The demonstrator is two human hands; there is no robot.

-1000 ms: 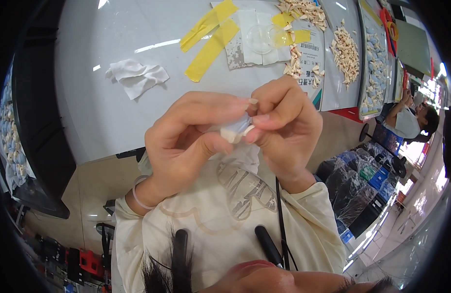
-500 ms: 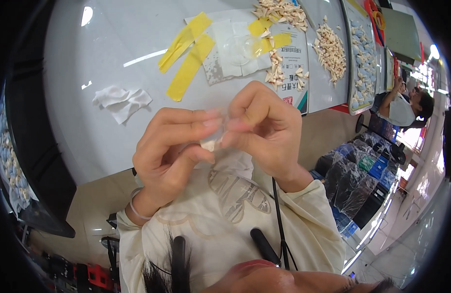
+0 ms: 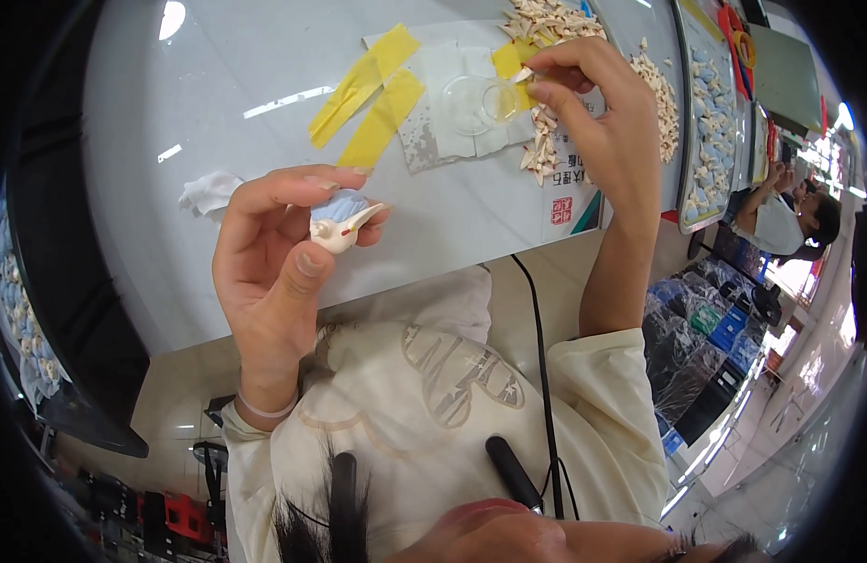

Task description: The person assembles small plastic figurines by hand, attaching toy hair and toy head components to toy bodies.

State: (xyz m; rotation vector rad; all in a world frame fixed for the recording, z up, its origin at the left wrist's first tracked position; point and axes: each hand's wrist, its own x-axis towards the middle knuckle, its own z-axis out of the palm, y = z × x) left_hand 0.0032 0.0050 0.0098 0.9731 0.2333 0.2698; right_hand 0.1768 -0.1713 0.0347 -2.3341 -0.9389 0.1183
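My left hand (image 3: 269, 249) is closed around a small figurine (image 3: 335, 214) with a pale blue top and a cream lower part. A cream spike with a small red mark sticks out of its right side. At the upper right, my right hand (image 3: 607, 113) is over the table, thumb and index fingertip a little apart. Right at those fingertips is a small pointed cream piece (image 3: 523, 75), beside yellow tape (image 3: 510, 62). A loose cluster of similar pointed pieces (image 3: 543, 141) lies below my right fingers. My other right fingers are curled and partly hidden.
A clear round dish (image 3: 471, 105) stands on a white sheet (image 3: 424, 131). Yellow tape strips (image 3: 382, 117) and a crumpled white cloth (image 3: 206, 195) lie left of it. Piles of cream pieces (image 3: 555, 21) are at the far right, beside a tray of blue-and-cream figurines (image 3: 707, 141). Another person (image 3: 780, 220) sits beyond.
My hands, together before, have parted. The right one has moved up and right to the pointed pieces; the left has shifted left with the figurine, now plainly visible.
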